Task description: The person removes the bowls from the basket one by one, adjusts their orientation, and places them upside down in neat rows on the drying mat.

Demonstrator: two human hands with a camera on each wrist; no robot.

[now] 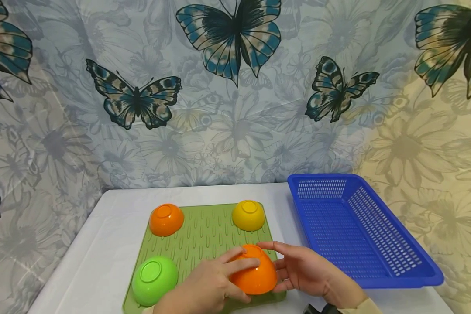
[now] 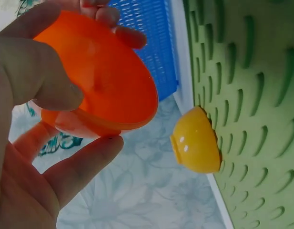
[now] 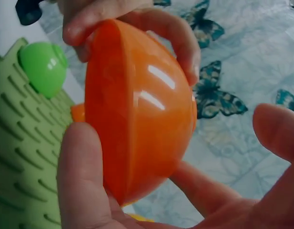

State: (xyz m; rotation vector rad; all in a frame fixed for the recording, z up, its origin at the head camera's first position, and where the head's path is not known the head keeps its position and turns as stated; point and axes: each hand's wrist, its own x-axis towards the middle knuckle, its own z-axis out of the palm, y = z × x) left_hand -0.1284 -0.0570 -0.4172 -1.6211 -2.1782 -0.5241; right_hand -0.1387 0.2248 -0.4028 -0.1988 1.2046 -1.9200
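Observation:
Above the front right of the green ridged mat (image 1: 204, 235), my left hand (image 1: 211, 279) grips an orange bowl (image 1: 256, 274). Its thumb (image 2: 51, 76) lies at the bowl's opening and its fingers go round the outside. The bowl is tilted, base upward. At its right side is my right hand (image 1: 314, 270), with spread fingers at the bowl's rim and side and its thumb (image 3: 280, 133) apart from it. Upside down on the mat stand a second orange bowl (image 1: 166, 220) at back left, a yellow bowl (image 1: 249, 216) at back right and a green bowl (image 1: 154, 281) at front left.
A blue perforated plastic basket (image 1: 420, 279) stands to the right of the mat. A white cloth (image 1: 90, 248) covers the table. Behind it hangs a fabric backdrop (image 1: 235, 144) with butterflies and flowers.

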